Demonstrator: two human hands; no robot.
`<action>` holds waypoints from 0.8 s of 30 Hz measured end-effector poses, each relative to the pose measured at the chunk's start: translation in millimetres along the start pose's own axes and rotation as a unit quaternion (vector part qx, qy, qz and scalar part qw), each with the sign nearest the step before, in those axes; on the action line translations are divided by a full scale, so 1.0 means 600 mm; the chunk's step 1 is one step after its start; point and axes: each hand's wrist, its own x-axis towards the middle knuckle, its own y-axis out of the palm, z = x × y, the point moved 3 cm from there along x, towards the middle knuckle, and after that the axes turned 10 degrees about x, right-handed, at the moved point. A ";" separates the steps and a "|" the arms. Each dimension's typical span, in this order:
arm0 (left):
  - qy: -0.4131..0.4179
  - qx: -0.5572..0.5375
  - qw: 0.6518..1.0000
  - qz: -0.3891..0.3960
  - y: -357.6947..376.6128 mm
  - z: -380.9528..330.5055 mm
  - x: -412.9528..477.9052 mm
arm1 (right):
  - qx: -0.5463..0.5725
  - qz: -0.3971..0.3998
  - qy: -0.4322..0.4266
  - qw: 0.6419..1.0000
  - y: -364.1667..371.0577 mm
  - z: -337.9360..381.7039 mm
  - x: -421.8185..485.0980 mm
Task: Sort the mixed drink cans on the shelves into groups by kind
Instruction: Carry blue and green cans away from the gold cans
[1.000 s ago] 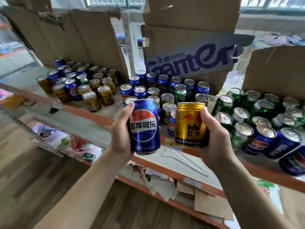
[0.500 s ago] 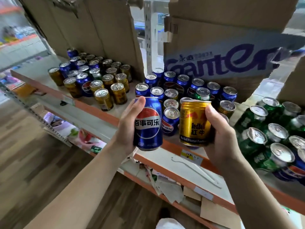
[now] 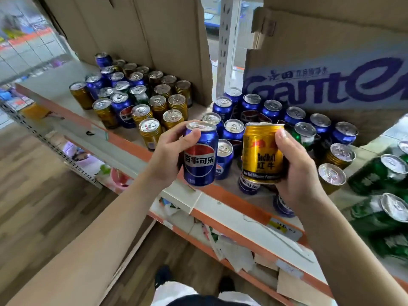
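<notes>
Left hand (image 3: pixel 170 157): moved toward gold cans (image 3: pixel 159 104); curled round Pepsi can (image 3: pixel 199 160).
Right hand (image 3: pixel 298 171): curled round Red Bull can (image 3: pixel 261 151), over shelf edge (image 3: pixel 231 196).
Floor (image 3: pixel 44 195): open at left.

- Plain brown cardboard panels (image 3: pixel 154 40): upright along the back edge of the top shelf (image 3: pixel 55 85), left part.
- Cardboard box (image 3: pixel 326 89), blue "Ganten" lettering: same back edge, right part.
- White perforated metal post (image 3: pixel 227 40): vertical, between panels and box.
- Yellow price label (image 3: pixel 283 228): on the top shelf's orange front edge, right of centre.
- Thin white strip (image 3: pixel 278 237), kind unclear: lying on the white middle shelf (image 3: pixel 220 208).
- Torn paper and cardboard scraps (image 3: pixel 234 252): heaped on the lowest level.
- Pink object (image 3: pixel 120 177), blurred: lowest level, towards the left.
- Wood-pattern floor (image 3: pixel 44 206): below, left.
</notes>
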 end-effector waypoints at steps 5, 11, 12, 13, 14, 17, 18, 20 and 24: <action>-0.015 0.037 0.999 0.034 -0.053 0.018 0.050 | 0.000 -0.034 -0.022 0.999 0.040 -0.021 0.028; 0.003 0.160 0.983 0.088 -0.100 0.042 0.104 | -0.009 -0.089 -0.034 0.995 0.077 -0.044 0.046; 0.013 0.183 0.977 0.104 -0.102 0.046 0.111 | -0.017 -0.094 -0.039 0.995 0.081 -0.047 0.048; 0.018 0.198 0.973 0.117 -0.104 0.053 0.119 | -0.025 -0.100 -0.047 0.994 0.085 -0.049 0.049; 0.020 0.209 0.969 0.129 -0.106 0.061 0.126 | -0.029 -0.106 -0.054 0.993 0.090 -0.052 0.050; 0.025 0.233 0.960 0.153 -0.109 0.085 0.144 | -0.031 -0.112 -0.066 0.991 0.098 -0.062 0.052; 0.037 0.245 0.954 0.168 -0.107 0.091 0.148 | -0.031 -0.116 -0.068 0.990 0.100 -0.064 0.052; 0.068 0.267 0.941 0.194 -0.105 0.100 0.152 | -0.029 -0.129 -0.070 0.989 0.104 -0.067 0.052; 0.098 0.273 0.933 0.215 -0.110 0.113 0.154 | -0.023 -0.153 -0.077 0.985 0.114 -0.079 0.049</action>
